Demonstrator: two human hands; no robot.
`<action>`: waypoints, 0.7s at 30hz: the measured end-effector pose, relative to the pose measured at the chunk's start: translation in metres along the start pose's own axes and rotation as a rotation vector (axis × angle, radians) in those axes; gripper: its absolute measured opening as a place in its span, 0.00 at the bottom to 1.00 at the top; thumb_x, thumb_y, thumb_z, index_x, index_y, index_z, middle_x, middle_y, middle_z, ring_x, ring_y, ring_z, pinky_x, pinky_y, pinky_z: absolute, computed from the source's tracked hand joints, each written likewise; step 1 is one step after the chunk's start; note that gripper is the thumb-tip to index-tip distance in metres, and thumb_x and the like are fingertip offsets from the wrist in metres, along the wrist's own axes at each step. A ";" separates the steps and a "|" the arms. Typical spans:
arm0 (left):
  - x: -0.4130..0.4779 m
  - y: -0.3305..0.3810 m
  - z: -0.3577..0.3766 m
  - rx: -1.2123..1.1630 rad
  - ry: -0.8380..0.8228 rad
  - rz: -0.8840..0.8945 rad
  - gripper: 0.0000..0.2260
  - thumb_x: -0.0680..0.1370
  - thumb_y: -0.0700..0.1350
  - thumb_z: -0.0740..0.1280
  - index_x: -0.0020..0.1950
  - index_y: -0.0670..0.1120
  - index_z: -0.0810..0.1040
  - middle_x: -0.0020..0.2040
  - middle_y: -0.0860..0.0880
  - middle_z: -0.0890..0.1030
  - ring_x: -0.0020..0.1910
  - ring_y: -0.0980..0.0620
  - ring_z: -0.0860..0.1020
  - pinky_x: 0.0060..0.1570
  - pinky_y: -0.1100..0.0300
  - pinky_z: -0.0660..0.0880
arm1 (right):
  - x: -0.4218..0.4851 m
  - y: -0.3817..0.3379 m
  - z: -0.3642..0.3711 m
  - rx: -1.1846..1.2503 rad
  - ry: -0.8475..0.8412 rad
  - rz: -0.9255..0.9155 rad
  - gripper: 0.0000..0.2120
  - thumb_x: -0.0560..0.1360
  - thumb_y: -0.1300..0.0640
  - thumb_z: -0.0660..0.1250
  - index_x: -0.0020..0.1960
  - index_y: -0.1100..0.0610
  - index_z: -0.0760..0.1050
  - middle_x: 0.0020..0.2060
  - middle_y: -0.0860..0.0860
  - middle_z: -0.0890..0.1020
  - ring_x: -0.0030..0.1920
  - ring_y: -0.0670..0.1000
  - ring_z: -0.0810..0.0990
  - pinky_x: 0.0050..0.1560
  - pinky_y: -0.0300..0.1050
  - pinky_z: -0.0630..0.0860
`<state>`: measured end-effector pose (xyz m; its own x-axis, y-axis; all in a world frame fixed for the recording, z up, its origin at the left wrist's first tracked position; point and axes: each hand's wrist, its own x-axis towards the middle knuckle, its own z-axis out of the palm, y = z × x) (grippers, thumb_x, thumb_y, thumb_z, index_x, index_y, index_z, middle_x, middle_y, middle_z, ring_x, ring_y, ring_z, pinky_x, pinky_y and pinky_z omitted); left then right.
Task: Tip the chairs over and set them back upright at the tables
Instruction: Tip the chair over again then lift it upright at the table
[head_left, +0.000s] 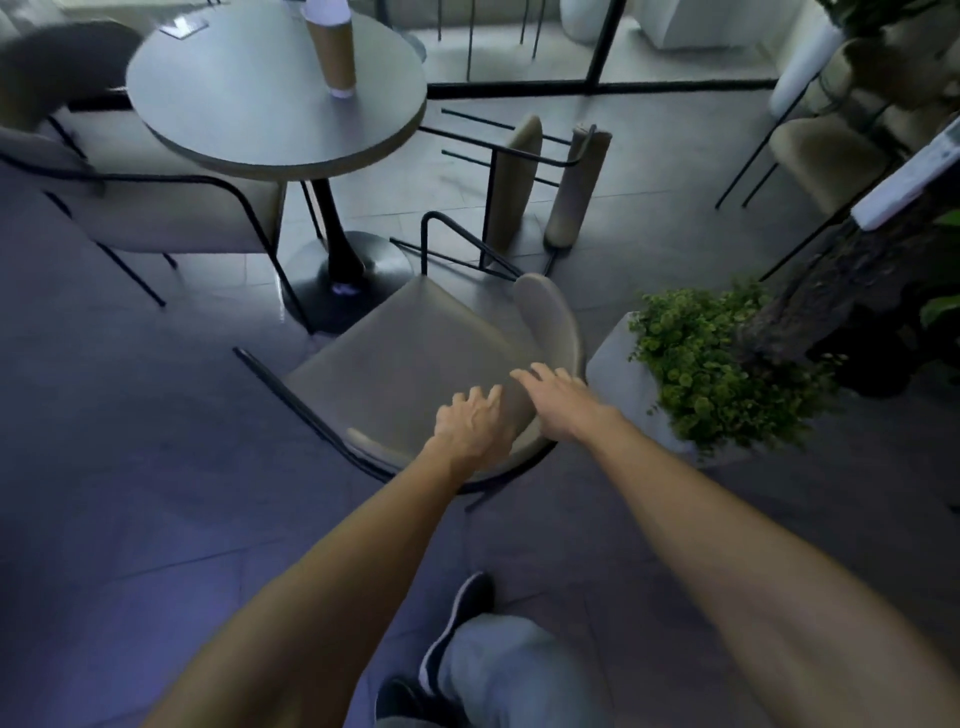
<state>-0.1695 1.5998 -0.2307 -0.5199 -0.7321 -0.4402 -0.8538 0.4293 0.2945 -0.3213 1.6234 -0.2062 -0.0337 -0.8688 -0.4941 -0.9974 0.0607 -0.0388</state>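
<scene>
A beige chair (410, 353) with a black wire frame stands just in front of me, its curved backrest toward me. My left hand (470, 423) has its fingers curled over the top of that backrest. Just to its right, my right hand (558, 402) lies on the backrest with fingers spread and flat. Behind this chair a second beige chair (514, 182) lies tipped on its side on the floor, legs pointing left toward the round table (249, 109). A third chair (171, 208) stands upright at the table's left side.
A paper cup (332, 52) stands on the table. A white planter (618, 364) with a green bush sits close to the near chair's right, beside a tree trunk (831, 312). Another chair (826, 150) stands far right. A glass wall runs along the back. My shoe (467, 608) is below.
</scene>
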 end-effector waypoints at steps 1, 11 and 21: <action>-0.010 0.001 0.007 -0.002 -0.003 -0.015 0.25 0.81 0.58 0.58 0.74 0.48 0.64 0.68 0.43 0.73 0.65 0.39 0.73 0.59 0.45 0.71 | -0.006 0.000 0.006 -0.014 -0.020 -0.008 0.37 0.75 0.67 0.62 0.80 0.53 0.53 0.75 0.57 0.61 0.71 0.64 0.65 0.68 0.59 0.67; -0.021 0.023 0.063 -0.020 -0.061 -0.177 0.26 0.80 0.64 0.58 0.70 0.49 0.68 0.67 0.44 0.75 0.64 0.40 0.74 0.61 0.43 0.67 | 0.006 0.039 0.044 -0.367 -0.114 -0.173 0.25 0.77 0.59 0.64 0.73 0.53 0.66 0.68 0.56 0.72 0.71 0.62 0.66 0.73 0.69 0.53; -0.010 0.034 0.094 0.012 0.044 -0.331 0.16 0.79 0.48 0.64 0.66 0.49 0.70 0.64 0.44 0.73 0.66 0.41 0.68 0.70 0.40 0.56 | 0.045 0.058 0.067 -0.479 -0.054 -0.410 0.16 0.79 0.57 0.60 0.66 0.52 0.72 0.63 0.51 0.78 0.66 0.58 0.74 0.71 0.60 0.59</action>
<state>-0.1961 1.6719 -0.2959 -0.2128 -0.8550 -0.4729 -0.9766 0.1704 0.1313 -0.3762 1.6209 -0.2890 0.3481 -0.7479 -0.5652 -0.8469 -0.5094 0.1525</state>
